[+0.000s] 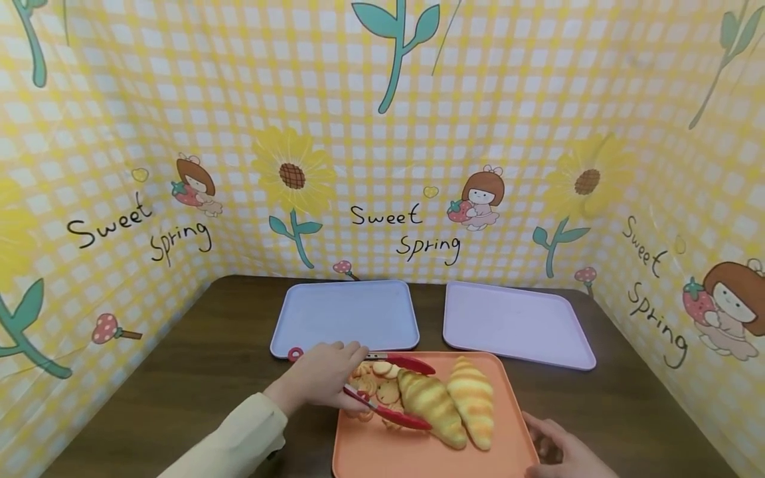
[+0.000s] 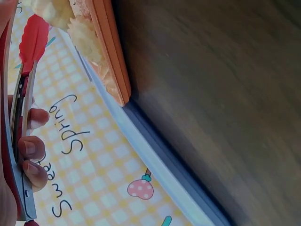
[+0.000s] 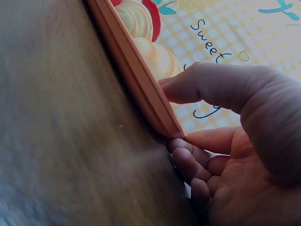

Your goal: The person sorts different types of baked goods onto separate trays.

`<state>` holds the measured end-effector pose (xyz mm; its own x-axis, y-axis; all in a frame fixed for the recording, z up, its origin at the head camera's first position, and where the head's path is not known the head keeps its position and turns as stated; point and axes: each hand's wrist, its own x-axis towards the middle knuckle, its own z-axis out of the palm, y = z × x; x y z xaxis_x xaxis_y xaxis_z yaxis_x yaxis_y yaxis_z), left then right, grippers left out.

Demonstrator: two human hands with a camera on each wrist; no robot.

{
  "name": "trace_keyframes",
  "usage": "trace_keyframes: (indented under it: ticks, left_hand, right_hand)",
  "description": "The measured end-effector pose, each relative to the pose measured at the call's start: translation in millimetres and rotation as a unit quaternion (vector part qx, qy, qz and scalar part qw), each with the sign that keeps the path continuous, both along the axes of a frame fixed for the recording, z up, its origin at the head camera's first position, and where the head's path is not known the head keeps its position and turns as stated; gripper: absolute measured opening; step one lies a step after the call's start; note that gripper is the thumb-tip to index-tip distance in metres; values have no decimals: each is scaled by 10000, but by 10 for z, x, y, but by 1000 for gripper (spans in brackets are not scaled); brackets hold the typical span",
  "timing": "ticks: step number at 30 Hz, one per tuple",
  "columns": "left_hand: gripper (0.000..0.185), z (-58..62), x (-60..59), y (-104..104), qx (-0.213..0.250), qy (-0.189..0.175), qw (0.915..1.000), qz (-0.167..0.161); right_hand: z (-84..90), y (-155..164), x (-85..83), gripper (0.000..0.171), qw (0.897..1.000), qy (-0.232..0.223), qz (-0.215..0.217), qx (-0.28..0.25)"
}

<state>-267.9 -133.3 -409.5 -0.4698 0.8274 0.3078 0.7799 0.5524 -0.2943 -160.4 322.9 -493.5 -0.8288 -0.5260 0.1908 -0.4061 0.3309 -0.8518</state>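
My left hand [image 1: 325,375] grips a pair of red-tipped tongs [image 1: 409,421] over the orange tray [image 1: 358,457]. The tongs' jaws are spread, one tip on each side of a striped croissant [image 1: 431,406]; whether they press on it I cannot tell. A second, paler croissant [image 1: 472,401] lies just to its right. Several cookies [image 1: 388,392] sit at the tray's left, partly hidden by the hand and tongs. On the tray's right edge is my right hand [image 1: 564,448]; in the right wrist view its thumb [image 3: 183,88] and fingers pinch the rim.
Behind the orange tray, a blue tray [image 1: 346,315] stands at the left and a lilac tray [image 1: 516,325] at the right. All are on a dark wooden table [image 1: 227,345]. A yellow checked cloth [image 1: 382,153] encloses the back and sides.
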Motion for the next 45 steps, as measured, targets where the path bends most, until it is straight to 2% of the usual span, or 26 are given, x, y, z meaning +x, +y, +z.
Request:
trace_keyframes:
  ticks: [8,14,18,22,28,38,45]
  left_hand:
    - [77,-6,-59,42,-48,124,9996,-267]
    - [72,66,-90,46,-181,309,9981,-494]
    - [68,84,-93,48,-155,289,9974,-637]
    - [62,84,-82,54,-66,301,9973,-671]
    - [59,50,-80,41,124,420,9968,-667]
    - [61,-44,-86,-25,421,633,9923,-975]
    - [62,22,-83,-43,699,895,9885,-997]
  right_hand:
    - [-33,12,-11,76,9987,491,128,-7]
    - [-16,11,-15,70,9995,309,48,7]
    - [1,0,0,69,9997,248,-36,27]
    - [30,-21,18,68,9997,205,-143,54]
    - [72,-46,39,68,9996,-135,-259,57]
    - [28,-57,33,69,9996,162,-212,13]
    - [24,-44,30,67,9996,112,-252,87]
